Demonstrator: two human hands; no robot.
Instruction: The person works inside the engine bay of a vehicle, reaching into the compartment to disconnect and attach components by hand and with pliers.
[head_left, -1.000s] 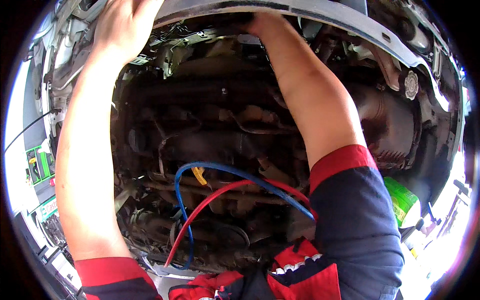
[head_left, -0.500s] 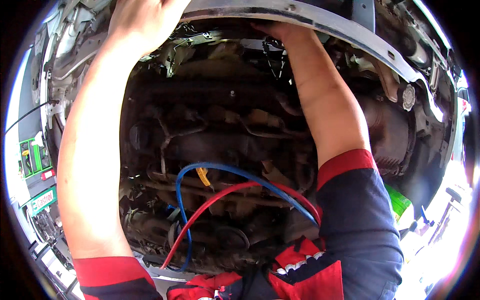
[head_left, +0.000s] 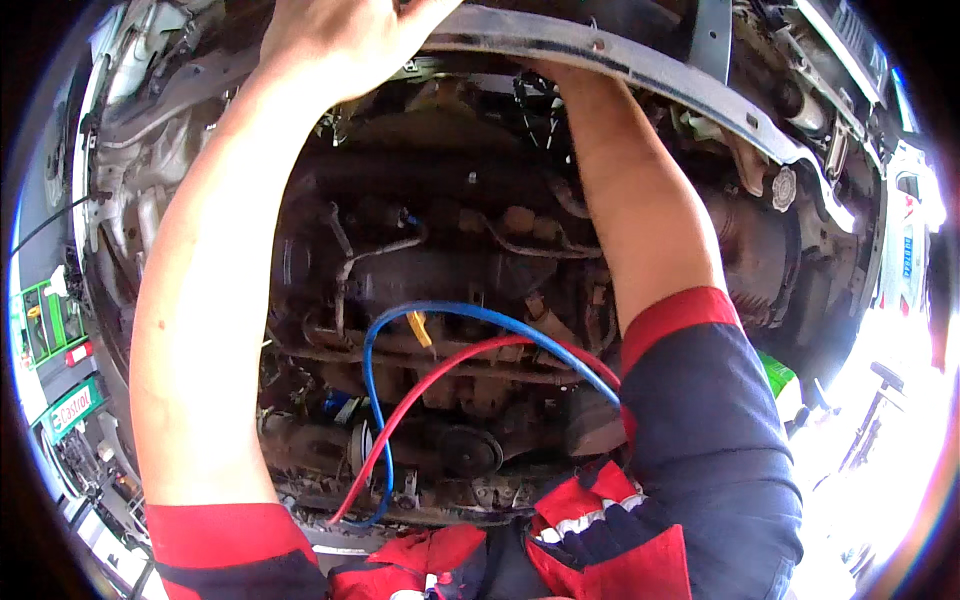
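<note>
My left hand (head_left: 335,42) is at the top edge of the view, at the left part of a curved grey metal crossbar (head_left: 590,45). Its thumb stretches out to the right, by the bar; the other fingers are cut off by the picture's edge. My right arm reaches up beneath the same bar. Of my right hand (head_left: 562,72) only the wrist end shows in shadow, and its fingers are hidden behind the bar. Thin dark wires (head_left: 540,115) hang beside that wrist. Whether either hand holds anything cannot be seen.
Below the bar lies the dark engine (head_left: 440,270) with metal pipes and a yellow dipstick-like handle (head_left: 418,328). A blue hose (head_left: 470,310) and a red hose (head_left: 430,378) loop between my forearms. A green container (head_left: 778,378) stands at right; a green rack (head_left: 50,325) is at far left.
My left hand has moved to the right along the bar, and its thumb now shows more fully. My right hand stays under the bar. The whole view has shifted slightly.
</note>
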